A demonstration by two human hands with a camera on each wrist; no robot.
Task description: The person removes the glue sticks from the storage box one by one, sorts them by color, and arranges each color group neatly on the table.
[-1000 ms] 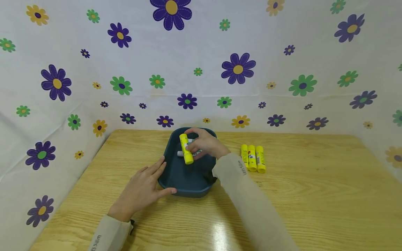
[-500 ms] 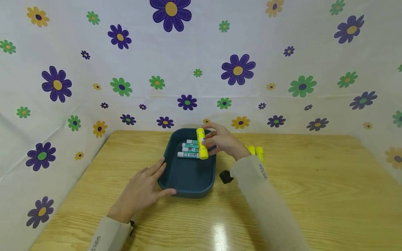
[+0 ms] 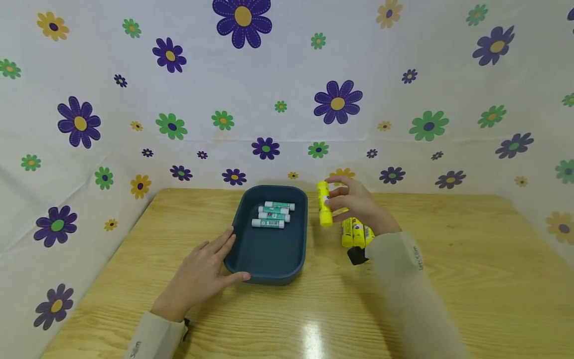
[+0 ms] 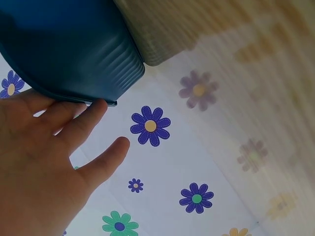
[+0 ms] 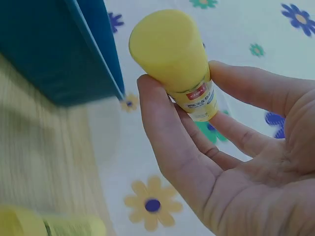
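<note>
My right hand (image 3: 356, 203) pinches a yellow glue stick (image 3: 325, 204) between thumb and fingers, above the table just right of the dark blue bin (image 3: 269, 259). In the right wrist view the same glue stick (image 5: 170, 49) points its wide end toward the camera. My left hand (image 3: 197, 276) rests against the bin's near left corner, fingers straight along its rim. The left wrist view has those fingers (image 4: 81, 123) touching the bin's edge. Several white-and-green glue sticks (image 3: 268, 224) lie side by side inside the bin.
More yellow glue sticks (image 3: 352, 233) lie on the wooden table (image 3: 471, 279) right of the bin, partly hidden by my right hand and wrist. A flower-patterned white cloth (image 3: 269, 85) hangs behind the table and along its sides.
My right hand has carried the yellow glue stick rightward, from over the bin to beyond its right rim. The white-and-green sticks are now uncovered. My left hand has stayed in place.
</note>
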